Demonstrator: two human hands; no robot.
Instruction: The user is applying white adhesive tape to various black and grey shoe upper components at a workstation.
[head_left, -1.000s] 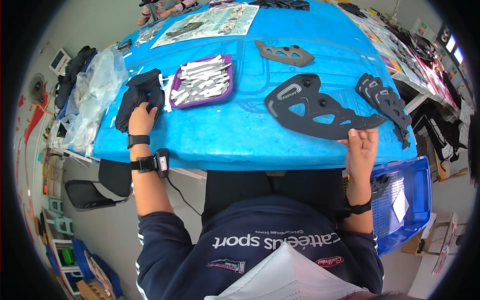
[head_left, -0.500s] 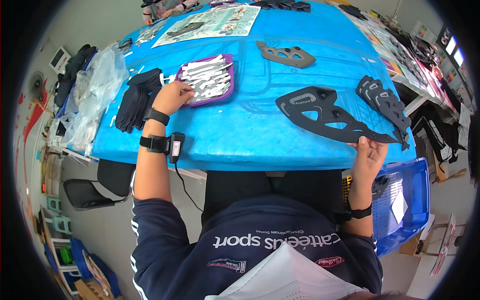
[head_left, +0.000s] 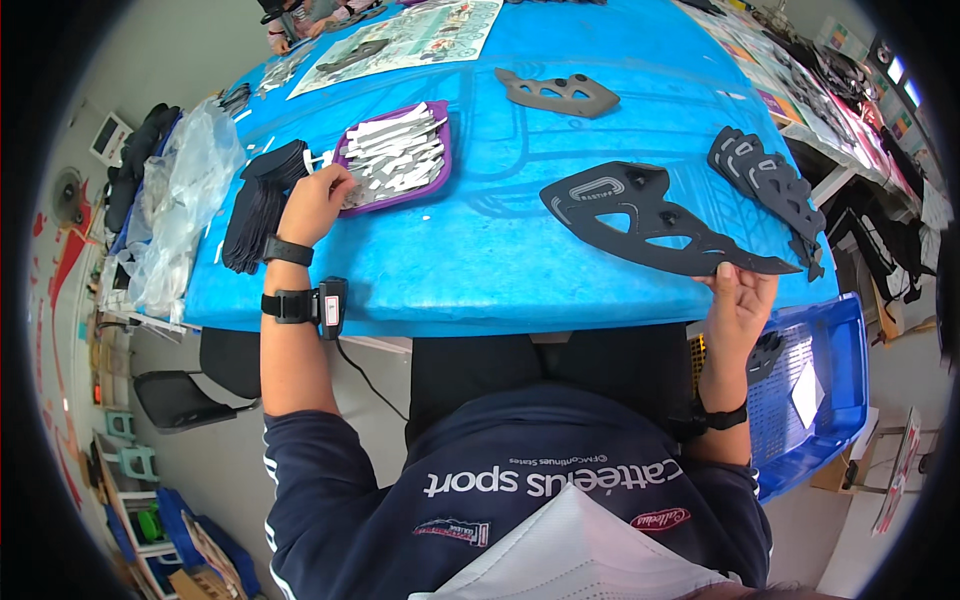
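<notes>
On the blue sheet-covered table (head_left: 460, 280), the purple rectangular plastic tray (head_left: 405, 202), holding white and grey strips (head_left: 395, 150), stands right of the black stack of flat pieces (head_left: 250, 225), the left hand (head_left: 318, 202) at the tray's near left corner. The large curved dark-grey panel (head_left: 640, 215), its right end in the right hand (head_left: 742, 300), is left of the fanned dark-grey cut-out panels (head_left: 772, 185) and before the grey-brown cut-out panel (head_left: 560, 100).

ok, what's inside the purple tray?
The purple tray holds a loose heap of white and grey strips. The heap covers the tray's floor, and the left hand covers part of its left edge; nothing under either is visible.
</notes>
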